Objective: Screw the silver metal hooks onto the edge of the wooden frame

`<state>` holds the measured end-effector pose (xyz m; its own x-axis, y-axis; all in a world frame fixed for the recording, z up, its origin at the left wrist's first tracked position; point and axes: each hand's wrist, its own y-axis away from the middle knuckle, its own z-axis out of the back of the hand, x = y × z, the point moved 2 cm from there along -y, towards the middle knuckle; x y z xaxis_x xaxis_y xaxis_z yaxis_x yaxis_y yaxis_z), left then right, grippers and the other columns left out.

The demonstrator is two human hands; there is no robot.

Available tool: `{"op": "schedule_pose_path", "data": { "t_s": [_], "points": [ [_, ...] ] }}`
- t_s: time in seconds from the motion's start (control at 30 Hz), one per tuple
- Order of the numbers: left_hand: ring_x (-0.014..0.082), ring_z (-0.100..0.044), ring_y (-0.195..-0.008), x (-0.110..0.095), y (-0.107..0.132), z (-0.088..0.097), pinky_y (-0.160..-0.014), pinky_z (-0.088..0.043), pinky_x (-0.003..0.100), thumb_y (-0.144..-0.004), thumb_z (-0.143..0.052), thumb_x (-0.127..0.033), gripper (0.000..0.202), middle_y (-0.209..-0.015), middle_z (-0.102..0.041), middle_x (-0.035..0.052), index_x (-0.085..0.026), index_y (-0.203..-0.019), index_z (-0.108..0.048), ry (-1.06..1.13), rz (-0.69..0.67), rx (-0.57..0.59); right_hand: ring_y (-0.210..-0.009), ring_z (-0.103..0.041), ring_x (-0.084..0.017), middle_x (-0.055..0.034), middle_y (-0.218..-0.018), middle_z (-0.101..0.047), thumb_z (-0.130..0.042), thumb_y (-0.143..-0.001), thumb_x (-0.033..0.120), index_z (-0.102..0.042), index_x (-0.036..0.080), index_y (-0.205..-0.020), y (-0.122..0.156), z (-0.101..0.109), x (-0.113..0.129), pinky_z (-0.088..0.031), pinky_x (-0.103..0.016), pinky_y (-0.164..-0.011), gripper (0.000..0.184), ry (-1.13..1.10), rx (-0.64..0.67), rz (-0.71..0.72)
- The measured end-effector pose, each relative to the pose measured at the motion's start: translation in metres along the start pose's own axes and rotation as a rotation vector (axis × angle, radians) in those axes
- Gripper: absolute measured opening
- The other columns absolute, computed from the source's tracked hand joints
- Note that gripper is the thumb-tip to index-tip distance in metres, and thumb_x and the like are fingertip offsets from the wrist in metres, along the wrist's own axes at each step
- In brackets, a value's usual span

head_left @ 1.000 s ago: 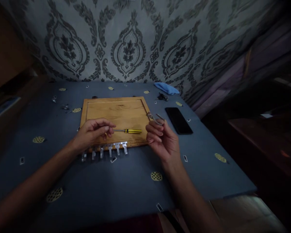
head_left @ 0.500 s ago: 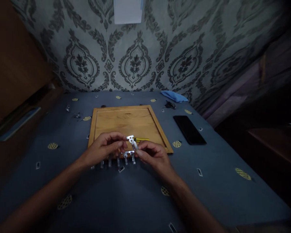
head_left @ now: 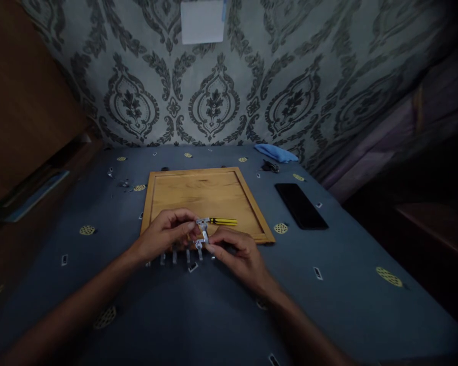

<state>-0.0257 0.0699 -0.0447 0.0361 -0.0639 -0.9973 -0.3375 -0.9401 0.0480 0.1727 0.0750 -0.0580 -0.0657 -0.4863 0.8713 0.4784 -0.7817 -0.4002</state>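
Note:
My right hand (head_left: 246, 256) pinches the lower end of a shiny metal hook (head_left: 205, 232), a narrow strip with a drilled crosspiece at its top. At the crosspiece's left end are the closed thumb and fingers of my left hand (head_left: 168, 231); their tips partly hide it. Just beyond the hook, a yellow and black handle (head_left: 224, 221) lies on a framed wooden board (head_left: 202, 190). Along the board's near edge stands a row of several similar metal hooks (head_left: 199, 250), partly covered by my hands.
A black phone (head_left: 301, 206) lies right of the board. Behind it are dark keys (head_left: 269, 166) and a blue cloth (head_left: 277, 152). Small metal pieces (head_left: 122, 183) lie at the back left of the patterned tablecloth (head_left: 137, 315). Wooden furniture (head_left: 26, 101) stands on the left.
My right hand has moved slightly left and down, turning the metal hook more upright, with its crosspiece now seen flatter. The whole view has shifted a little.

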Motion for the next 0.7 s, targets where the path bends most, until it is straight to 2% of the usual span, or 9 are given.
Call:
{"op": "schedule_pose_path", "data": {
  "t_s": [0.1, 0.23, 0.37, 0.53, 0.7],
  "points": [
    [0.0128, -0.064, -0.073, 0.001, 0.000, 0.000, -0.063, -0.050, 0.023, -0.088, -0.072, -0.038, 0.023, -0.084, -0.071, 0.0034, -0.016, -0.095, -0.071, -0.010, 0.003, -0.015, -0.065, -0.062, -0.013, 0.0003, -0.072, -0.069, -0.068, -0.091, 0.025, -0.072, 0.021, -0.081, 0.002, -0.003, -0.003, -0.048, -0.027, -0.064, 0.012, 0.025, 0.004, 0.038],
    [0.0123, -0.063, -0.071, 0.002, 0.000, 0.000, -0.062, -0.049, 0.022, -0.086, -0.073, -0.038, 0.023, -0.082, -0.071, 0.0033, -0.016, -0.092, -0.071, -0.014, 0.013, -0.044, -0.063, -0.065, -0.014, -0.0008, -0.073, -0.072, -0.067, -0.092, 0.030, -0.073, 0.021, -0.085, 0.006, -0.005, -0.006, -0.050, -0.027, -0.061, 0.013, -0.003, 0.038, -0.033],
    [0.0122, -0.063, -0.070, 0.002, 0.000, 0.001, -0.062, -0.049, 0.023, -0.085, -0.074, -0.037, 0.022, -0.080, -0.071, 0.0028, -0.016, -0.090, -0.071, -0.012, 0.003, -0.059, -0.059, -0.066, -0.013, -0.0009, -0.069, -0.073, -0.069, -0.091, 0.035, -0.073, 0.020, -0.086, 0.006, -0.006, -0.005, -0.049, -0.025, -0.055, 0.016, -0.157, 0.044, -0.163],
    [0.0125, -0.063, -0.068, 0.002, -0.001, 0.000, -0.060, -0.050, 0.023, -0.084, -0.075, -0.036, 0.022, -0.076, -0.070, 0.0021, -0.016, -0.090, -0.071, 0.023, -0.040, -0.095, -0.052, -0.062, -0.012, -0.0035, -0.067, -0.074, -0.071, -0.089, 0.049, -0.071, 0.019, -0.082, 0.002, -0.010, -0.006, -0.045, -0.023, -0.048, 0.031, -0.396, 0.017, -0.325],
    [0.0118, -0.063, -0.064, 0.003, -0.002, -0.001, -0.057, -0.051, 0.022, -0.084, -0.076, -0.035, 0.021, -0.073, -0.070, 0.0016, -0.016, -0.091, -0.071, 0.042, -0.073, -0.100, -0.047, -0.058, -0.010, 0.0018, -0.060, -0.069, -0.080, -0.080, 0.049, -0.062, 0.021, -0.083, -0.002, -0.011, -0.014, -0.040, -0.020, -0.044, 0.034, -0.570, -0.060, -0.401]
  ]
}}
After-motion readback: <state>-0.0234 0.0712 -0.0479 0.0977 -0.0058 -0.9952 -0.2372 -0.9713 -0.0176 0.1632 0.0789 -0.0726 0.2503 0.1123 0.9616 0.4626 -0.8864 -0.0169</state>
